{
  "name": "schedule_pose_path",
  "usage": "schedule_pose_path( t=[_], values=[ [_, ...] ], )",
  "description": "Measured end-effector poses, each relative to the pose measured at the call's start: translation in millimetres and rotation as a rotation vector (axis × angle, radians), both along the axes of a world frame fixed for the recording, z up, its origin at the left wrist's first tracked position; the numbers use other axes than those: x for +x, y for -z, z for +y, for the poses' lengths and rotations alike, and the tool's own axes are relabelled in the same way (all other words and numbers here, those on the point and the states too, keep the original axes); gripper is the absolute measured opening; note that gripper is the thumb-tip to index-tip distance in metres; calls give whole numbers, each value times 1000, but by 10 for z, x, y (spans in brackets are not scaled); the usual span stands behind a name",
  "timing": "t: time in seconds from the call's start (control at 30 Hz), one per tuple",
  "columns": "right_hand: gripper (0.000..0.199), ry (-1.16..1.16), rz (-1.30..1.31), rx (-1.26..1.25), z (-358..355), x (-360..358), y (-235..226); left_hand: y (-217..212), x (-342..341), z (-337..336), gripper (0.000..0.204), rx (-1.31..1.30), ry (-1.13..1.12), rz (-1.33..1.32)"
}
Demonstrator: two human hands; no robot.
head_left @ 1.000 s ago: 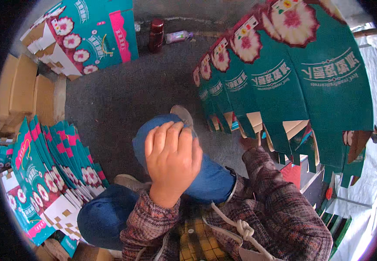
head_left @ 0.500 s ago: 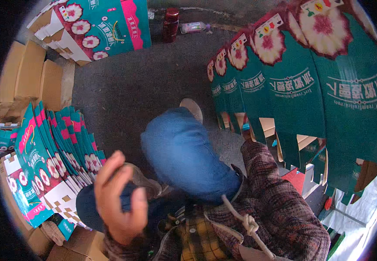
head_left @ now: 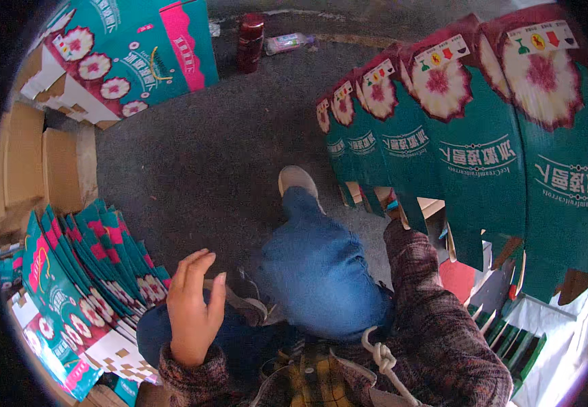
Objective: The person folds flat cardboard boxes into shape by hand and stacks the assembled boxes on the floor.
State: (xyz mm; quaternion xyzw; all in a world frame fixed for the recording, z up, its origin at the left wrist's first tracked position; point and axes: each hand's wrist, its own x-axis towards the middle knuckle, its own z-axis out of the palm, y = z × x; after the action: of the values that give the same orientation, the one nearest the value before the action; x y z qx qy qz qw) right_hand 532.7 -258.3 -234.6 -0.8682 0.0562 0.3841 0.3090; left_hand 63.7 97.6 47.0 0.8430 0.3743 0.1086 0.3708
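My left hand (head_left: 196,305) is raised in front of me, with nothing in it and its fingers and thumb apart. It is nearest to the fanned stack of green-and-pink printed cardboard boxes (head_left: 97,271) on my left, folded flat. My right arm, in a dark patterned sleeve (head_left: 416,264), reaches forward to the lower edge of a row of green cartons (head_left: 477,156) standing at the right. Those cartons carry a picture of sliced fruit or vegetable along the top. The cartons' lower flaps hide most of my right hand, so its fingers cannot be made out.
A larger printed carton (head_left: 151,61) stands at the far left, above brown cardboard boxes (head_left: 60,169). On the dark floor (head_left: 206,149) at the back are a red flask (head_left: 250,42) and a clear plastic bottle (head_left: 287,43). A red object (head_left: 455,277) sits below the right cartons.
The view has shifted, so the cartons appear lower. My left hand is lower and steadier, still holding nothing. My right arm stays at the carton row; my knee appears farther right.
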Motion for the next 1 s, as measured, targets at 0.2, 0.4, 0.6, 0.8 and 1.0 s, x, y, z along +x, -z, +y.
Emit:
schedule_pose_path(
  t=[0.2,0.4,0.6,0.8,1.0],
  values=[
    [28,31,12,-25,-284,-93,-108,-3,252,117,29,-38,60,16],
    [28,57,110,-107,-731,-171,-83,-37,601,331,28,-29,33,34],
    [28,12,168,-118,-594,56,178,44,958,483,26,37,-31,62],
    [29,-108,121,-7,-11,620,286,91,1066,376,23,101,-96,113],
    [29,-139,58,78,32,957,97,207,960,207,23,155,-94,146]
  ],
)
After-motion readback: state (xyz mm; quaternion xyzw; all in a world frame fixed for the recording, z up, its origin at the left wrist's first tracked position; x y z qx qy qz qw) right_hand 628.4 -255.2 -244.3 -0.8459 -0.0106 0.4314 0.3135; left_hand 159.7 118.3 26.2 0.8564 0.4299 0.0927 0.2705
